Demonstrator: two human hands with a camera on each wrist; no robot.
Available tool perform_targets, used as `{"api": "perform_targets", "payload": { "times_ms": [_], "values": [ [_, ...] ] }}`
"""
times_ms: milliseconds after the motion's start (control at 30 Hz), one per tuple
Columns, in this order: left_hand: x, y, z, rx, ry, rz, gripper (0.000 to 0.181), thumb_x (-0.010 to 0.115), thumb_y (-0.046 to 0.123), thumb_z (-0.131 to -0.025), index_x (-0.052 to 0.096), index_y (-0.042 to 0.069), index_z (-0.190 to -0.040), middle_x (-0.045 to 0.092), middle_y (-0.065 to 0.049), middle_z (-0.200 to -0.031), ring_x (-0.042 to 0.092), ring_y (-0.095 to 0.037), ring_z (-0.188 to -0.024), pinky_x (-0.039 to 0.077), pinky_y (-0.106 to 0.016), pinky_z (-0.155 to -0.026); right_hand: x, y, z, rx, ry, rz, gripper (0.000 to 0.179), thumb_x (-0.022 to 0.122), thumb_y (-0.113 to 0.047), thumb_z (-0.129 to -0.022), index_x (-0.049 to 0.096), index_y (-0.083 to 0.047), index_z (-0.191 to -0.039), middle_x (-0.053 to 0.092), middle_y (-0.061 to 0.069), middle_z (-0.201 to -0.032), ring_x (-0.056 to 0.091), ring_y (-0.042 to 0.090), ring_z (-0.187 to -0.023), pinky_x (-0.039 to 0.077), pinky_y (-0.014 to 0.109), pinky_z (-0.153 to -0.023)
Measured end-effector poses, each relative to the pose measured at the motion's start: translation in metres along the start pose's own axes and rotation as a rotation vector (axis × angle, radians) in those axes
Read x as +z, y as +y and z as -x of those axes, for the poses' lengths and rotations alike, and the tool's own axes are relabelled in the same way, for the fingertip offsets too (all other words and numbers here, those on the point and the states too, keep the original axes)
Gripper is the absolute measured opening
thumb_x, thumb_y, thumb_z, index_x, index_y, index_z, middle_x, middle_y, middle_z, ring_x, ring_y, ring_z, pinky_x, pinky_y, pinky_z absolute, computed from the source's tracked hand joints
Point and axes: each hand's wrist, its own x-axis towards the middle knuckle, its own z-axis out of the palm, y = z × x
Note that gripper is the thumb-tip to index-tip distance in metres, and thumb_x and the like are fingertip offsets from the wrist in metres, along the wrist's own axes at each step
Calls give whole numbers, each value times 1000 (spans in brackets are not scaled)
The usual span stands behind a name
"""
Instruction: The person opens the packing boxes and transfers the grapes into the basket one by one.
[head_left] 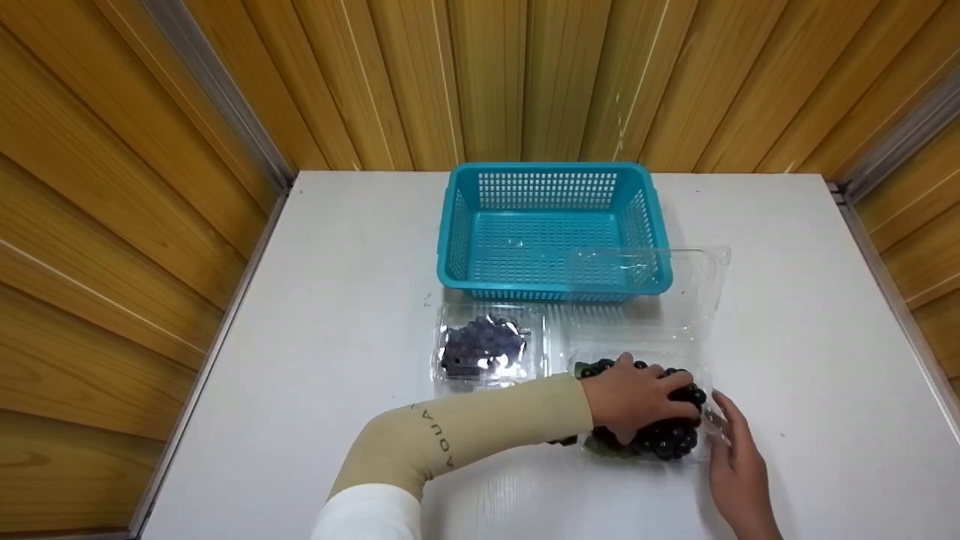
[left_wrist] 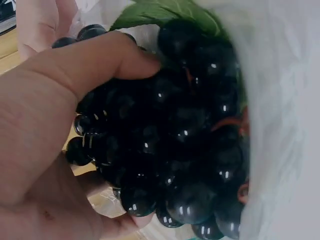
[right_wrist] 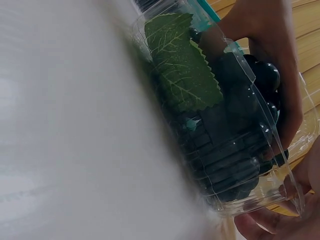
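A bunch of dark grapes (head_left: 667, 442) with a green leaf (right_wrist: 182, 65) sits in a clear plastic clamshell box (right_wrist: 235, 197) whose lid (head_left: 637, 322) stands open at the back. My left hand (head_left: 634, 397) reaches across from the left and grips the bunch from above. In the left wrist view its thumb lies over the grapes (left_wrist: 190, 150), the other fingers round their far side. At the box's right end my right hand (head_left: 739, 465) holds the rim between thumb and fingers, best seen in the right wrist view.
A blue-green plastic basket (head_left: 555, 289) stands behind, partly overlapped by the clear lid. Left of the open box lies a closed clear box (head_left: 487, 349) with smaller purple grapes. Wood-patterned panels (head_left: 487, 82) border the white table (head_left: 300, 360).
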Motion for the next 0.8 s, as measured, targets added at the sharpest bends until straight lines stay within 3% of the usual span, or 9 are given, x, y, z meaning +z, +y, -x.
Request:
{"api": "perform_targets", "payload": {
  "times_ms": [167, 367, 467, 600, 700, 800],
  "values": [
    [4, 1, -2, -10, 66, -15, 80, 72, 56, -77, 28, 43, -143, 23, 11, -152, 47, -11, -124, 49, -40, -94, 1, 1, 0, -15, 0, -2, 67, 28, 2, -100, 8, -27, -156, 18, 9, -162, 31, 43, -140, 30, 63, -107],
    [3, 6, -2, -24, 55, -57, 79, 70, 58, -78, 26, 42, -143, 23, 8, -149, 52, -12, -118, 50, -42, -93, 1, 1, -1, -11, 7, 33, 66, 28, 2, -100, 7, -23, -157, 17, 10, -162, 32, 43, -140, 31, 61, -107],
    [3, 7, -3, -31, 70, -38, 77, 69, 56, -80, 28, 42, -143, 25, 8, -149, 52, -12, -119, 50, -42, -93, 1, 1, -1, 1, 2, 30, 65, 29, 2, -101, 7, -23, -157, 17, 9, -162, 31, 42, -140, 30, 60, -108],
    [3, 5, -4, -32, 136, 0, 67, 70, 45, -84, 33, 40, -140, 33, 7, -144, 53, -13, -117, 51, -39, -89, 0, 1, -1, 13, 2, 27, 65, 30, 0, -101, 7, -24, -157, 17, 8, -162, 32, 40, -141, 31, 58, -108],
    [4, 4, -2, -26, 177, 7, 64, 70, 41, -85, 36, 38, -139, 37, 7, -141, 55, -13, -113, 52, -37, -86, 0, 2, 0, 11, 11, 20, 65, 31, 0, -101, 8, -24, -157, 18, 8, -162, 33, 40, -140, 32, 56, -108],
    [4, 5, -1, -23, 199, 1, 60, 67, 38, -87, 38, 38, -139, 37, 6, -142, 56, -15, -112, 52, -37, -85, 1, 2, 0, 23, 16, 42, 65, 31, 0, -101, 8, -25, -156, 19, 6, -162, 35, 39, -140, 37, 44, -110]
  ]
}}
